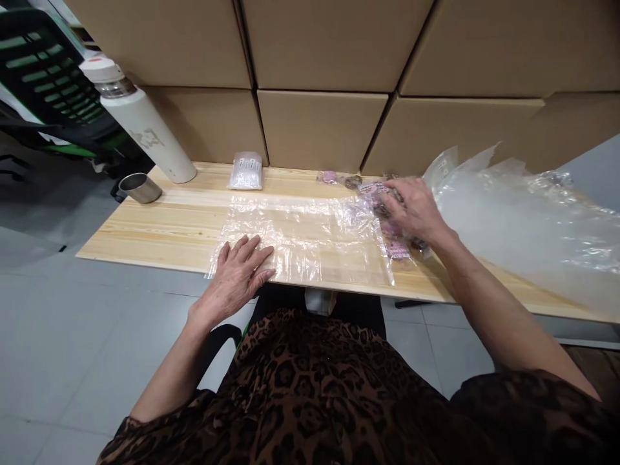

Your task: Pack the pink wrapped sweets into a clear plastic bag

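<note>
The flat clear plastic bag is pinned on the pale wooden tabletop under the left hand, grip spread flat. The right hand, grip curled, is laid on small pink packets beside it. Risk: packets could be scattered if raked; the slick film may slide.

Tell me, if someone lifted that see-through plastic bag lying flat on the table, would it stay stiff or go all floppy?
Probably floppy: the clear plastic bag looks thin and wrinkled. It is likely very light, since the left hand presses flat on one corner. It may also slide easily on the smooth wooden table.
</note>
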The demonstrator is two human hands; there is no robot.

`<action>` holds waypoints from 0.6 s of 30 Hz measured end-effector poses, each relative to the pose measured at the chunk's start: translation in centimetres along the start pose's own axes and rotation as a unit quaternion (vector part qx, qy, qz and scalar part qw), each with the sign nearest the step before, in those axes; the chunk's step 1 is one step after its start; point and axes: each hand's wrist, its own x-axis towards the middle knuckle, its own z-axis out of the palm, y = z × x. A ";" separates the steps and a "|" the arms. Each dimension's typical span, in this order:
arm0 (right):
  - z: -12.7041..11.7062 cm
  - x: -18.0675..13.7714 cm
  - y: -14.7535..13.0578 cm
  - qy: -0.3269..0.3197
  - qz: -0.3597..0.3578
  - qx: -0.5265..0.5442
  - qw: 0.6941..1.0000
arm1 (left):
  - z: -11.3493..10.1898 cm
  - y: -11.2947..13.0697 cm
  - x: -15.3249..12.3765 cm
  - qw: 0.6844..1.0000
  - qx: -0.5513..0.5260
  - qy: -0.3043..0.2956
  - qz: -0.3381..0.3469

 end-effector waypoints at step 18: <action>5.1 10.1 -2.1 -0.106 0.053 -0.114 0.986 | 0.5 0.1 -0.3 1.000 -0.003 -0.002 0.001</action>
